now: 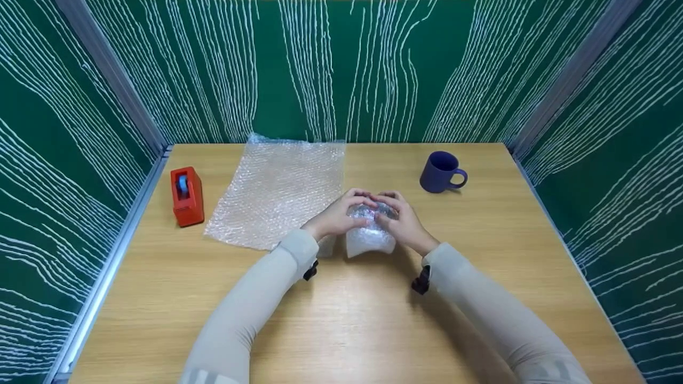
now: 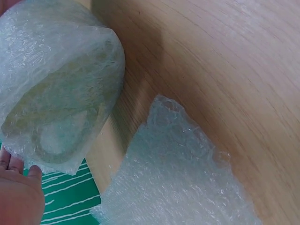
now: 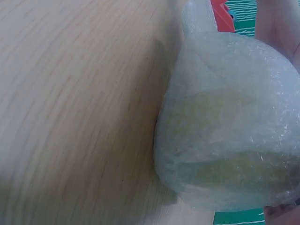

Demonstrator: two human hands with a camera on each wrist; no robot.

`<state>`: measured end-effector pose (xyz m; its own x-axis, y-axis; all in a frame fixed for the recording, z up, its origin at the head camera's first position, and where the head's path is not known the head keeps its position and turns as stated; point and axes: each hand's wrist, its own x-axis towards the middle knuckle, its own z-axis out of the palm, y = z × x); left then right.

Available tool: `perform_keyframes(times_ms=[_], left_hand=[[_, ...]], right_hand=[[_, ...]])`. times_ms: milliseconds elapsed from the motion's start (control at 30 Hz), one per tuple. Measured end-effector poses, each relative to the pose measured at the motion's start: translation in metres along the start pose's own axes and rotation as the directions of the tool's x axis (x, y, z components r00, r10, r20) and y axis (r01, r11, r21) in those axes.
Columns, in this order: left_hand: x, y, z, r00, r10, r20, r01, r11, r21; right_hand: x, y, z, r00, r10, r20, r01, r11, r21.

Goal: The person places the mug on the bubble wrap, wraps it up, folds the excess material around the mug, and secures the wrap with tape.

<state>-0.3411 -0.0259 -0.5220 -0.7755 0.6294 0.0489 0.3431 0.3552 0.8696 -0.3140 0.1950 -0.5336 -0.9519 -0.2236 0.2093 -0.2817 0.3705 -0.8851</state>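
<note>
A bundle wrapped in bubble wrap (image 1: 369,234) stands on the wooden table (image 1: 352,320) near its middle. My left hand (image 1: 341,213) curls over its top left and my right hand (image 1: 400,218) over its top right, fingertips almost meeting. What is inside is veiled; the left wrist view shows the bundle (image 2: 56,93) as a rounded pale shape with my fingers (image 2: 18,192) at its edge. In the right wrist view the bundle (image 3: 229,131) fills the right half, with part of my hand (image 3: 281,28) behind it.
A flat sheet of bubble wrap (image 1: 277,192) lies to the left of the bundle, its corner (image 2: 178,178) near my left wrist. A red tape dispenser (image 1: 187,196) stands at the far left. A dark blue mug (image 1: 442,172) stands back right. Green walls enclose three sides.
</note>
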Motion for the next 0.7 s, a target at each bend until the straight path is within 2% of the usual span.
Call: perform_keyframes(times_ms=[200, 467, 567, 700], left_hand=[[0.0009, -0.0010, 0.0000, 1.000, -0.003, 0.001, 0.003, 1.000, 0.004], [0.0019, -0.0001, -0.0003, 1.000, -0.005, -0.012, 0.006, 1.000, 0.001], [0.0020, -0.0001, -0.0006, 1.000, -0.004, -0.015, 0.004, 1.000, 0.011], [0.0014, -0.0001, -0.0006, 1.000, -0.018, -0.009, 0.018, 1.000, 0.014]], right_hand=[[0.0003, 0.0014, 0.0008, 1.000, 0.011, 0.005, -0.011, 1.000, 0.014], [-0.0024, 0.0017, 0.0031, 0.998, -0.015, -0.069, 0.020, 0.997, 0.079], [-0.0030, 0.0033, 0.0041, 0.997, -0.026, -0.074, 0.031, 0.997, 0.064], [-0.0050, 0.0033, 0.0036, 0.997, -0.033, -0.066, 0.033, 0.999, -0.009]])
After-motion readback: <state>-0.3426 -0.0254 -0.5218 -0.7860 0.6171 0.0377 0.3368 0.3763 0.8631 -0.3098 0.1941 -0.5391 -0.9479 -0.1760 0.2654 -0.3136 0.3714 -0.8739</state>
